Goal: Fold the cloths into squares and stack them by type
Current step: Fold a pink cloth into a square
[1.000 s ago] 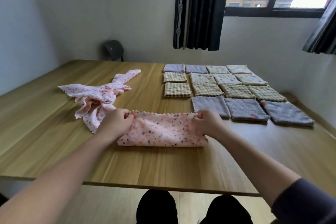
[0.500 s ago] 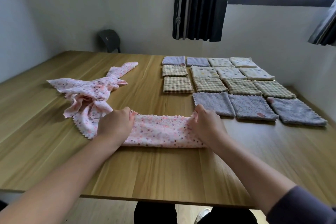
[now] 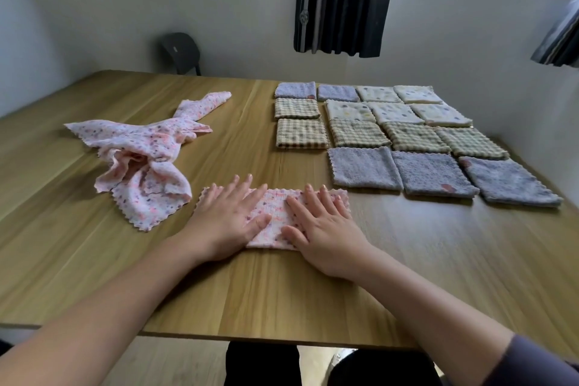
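A pink dotted cloth (image 3: pixel 277 213) lies folded into a small square on the wooden table (image 3: pixel 282 298) in front of me. My left hand (image 3: pixel 224 222) lies flat on its left half, fingers straight. My right hand (image 3: pixel 322 229) presses flat on its right half. To the left, a crumpled pile of pink dotted cloths (image 3: pixel 144 163) lies unfolded. On the right, folded squares lie in rows: grey ones (image 3: pixel 432 177), checked ones (image 3: pixel 357 133) and cream dotted ones (image 3: pixel 391 111).
A dark chair (image 3: pixel 181 52) stands behind the table's far left edge. A dark curtain (image 3: pixel 341 0) hangs by the window. The wall runs close along the table's right side. My knees show below the near table edge.
The long pink strip was folded in half into a square. Both hands let go of its ends and now lie flat on top, close together.
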`<state>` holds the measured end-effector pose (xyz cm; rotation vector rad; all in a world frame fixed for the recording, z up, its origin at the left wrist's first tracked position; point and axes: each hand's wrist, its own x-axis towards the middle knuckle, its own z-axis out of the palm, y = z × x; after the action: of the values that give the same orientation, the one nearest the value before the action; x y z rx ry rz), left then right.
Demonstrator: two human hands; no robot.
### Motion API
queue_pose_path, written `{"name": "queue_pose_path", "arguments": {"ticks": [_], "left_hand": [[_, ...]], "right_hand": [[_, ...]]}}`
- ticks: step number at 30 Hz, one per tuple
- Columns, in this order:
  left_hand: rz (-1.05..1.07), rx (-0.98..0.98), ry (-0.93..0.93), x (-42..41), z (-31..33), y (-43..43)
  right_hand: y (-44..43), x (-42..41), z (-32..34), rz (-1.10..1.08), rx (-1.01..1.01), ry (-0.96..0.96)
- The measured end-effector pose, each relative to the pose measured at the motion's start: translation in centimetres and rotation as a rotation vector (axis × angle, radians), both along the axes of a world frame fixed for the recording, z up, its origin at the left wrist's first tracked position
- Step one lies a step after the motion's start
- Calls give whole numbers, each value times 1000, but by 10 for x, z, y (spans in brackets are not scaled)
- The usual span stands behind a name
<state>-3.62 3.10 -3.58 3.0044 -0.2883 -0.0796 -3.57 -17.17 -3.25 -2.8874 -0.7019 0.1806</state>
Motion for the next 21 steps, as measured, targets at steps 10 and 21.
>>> {"name": "queue_pose_path", "arguments": {"ticks": [10, 21], "left_hand": [[280, 163, -38, -28, 14, -16], [-472, -89, -265, -49, 22, 26]], "right_hand": [[-13, -4, 10, 71, 126, -234], [-15, 12, 16, 257, 146, -114]]}}
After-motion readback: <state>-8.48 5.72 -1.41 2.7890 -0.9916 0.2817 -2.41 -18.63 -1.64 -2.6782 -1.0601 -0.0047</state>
